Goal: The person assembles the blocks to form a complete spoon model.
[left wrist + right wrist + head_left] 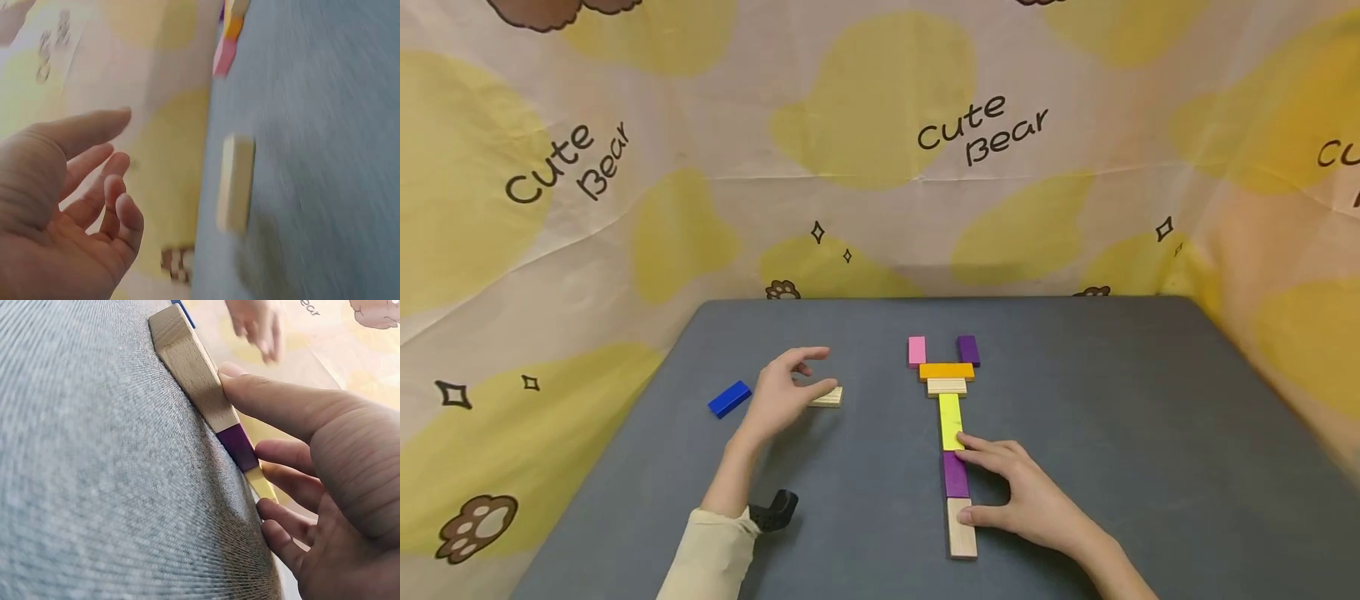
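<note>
My left hand hovers over the table, thumb and fingers apart with nothing between them. Beyond its thumb lies a pale wooden block, seen whole as a cream block in the left wrist view. My right hand rests along a column of blocks laid end to end. Its thumb touches a plain wooden block at the near end. The fingertips lie by a purple block and a yellow block farther up.
Above the yellow block come a pale ridged block and an orange block laid crosswise. A pink block and a dark purple block stand off its far side. A blue block lies left of my left hand.
</note>
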Demonstrator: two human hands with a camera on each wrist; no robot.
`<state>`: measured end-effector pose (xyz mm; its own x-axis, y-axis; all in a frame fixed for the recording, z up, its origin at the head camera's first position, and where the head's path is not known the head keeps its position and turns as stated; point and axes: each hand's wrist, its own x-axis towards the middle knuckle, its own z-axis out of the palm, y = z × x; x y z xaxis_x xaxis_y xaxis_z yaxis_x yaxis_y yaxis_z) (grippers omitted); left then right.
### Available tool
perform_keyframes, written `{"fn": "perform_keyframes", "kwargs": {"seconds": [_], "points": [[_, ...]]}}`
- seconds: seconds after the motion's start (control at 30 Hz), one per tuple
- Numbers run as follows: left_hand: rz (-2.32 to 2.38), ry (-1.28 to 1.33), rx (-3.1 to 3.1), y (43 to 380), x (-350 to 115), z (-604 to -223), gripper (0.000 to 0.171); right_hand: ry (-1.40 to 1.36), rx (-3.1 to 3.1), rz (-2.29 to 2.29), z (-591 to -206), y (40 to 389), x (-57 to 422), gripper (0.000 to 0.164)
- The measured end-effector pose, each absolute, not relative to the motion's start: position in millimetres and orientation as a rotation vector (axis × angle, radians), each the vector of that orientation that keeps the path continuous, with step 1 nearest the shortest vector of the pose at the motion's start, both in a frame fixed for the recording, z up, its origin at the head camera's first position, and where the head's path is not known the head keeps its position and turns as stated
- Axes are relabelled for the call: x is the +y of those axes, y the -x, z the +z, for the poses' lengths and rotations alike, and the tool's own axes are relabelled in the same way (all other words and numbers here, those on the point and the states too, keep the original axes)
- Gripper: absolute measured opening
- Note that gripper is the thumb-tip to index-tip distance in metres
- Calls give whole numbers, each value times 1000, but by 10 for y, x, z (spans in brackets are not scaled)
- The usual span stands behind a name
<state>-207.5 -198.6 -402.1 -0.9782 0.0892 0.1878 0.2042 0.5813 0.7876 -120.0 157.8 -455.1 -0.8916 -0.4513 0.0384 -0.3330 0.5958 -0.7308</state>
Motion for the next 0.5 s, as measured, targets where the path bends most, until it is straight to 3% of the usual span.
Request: {"fn": "perform_keyframes", "kwargs": {"seconds": [0.17, 0.5], "points": [[-1381, 116, -2672, 1931, -2234, -4155, 47, 667, 2689, -1163, -4537, 1203, 1613, 76], [-1587, 51, -2683, 1982, -2337, -4415, 50, 647, 2665, -1143, -4534, 1215, 1585, 77]]}}
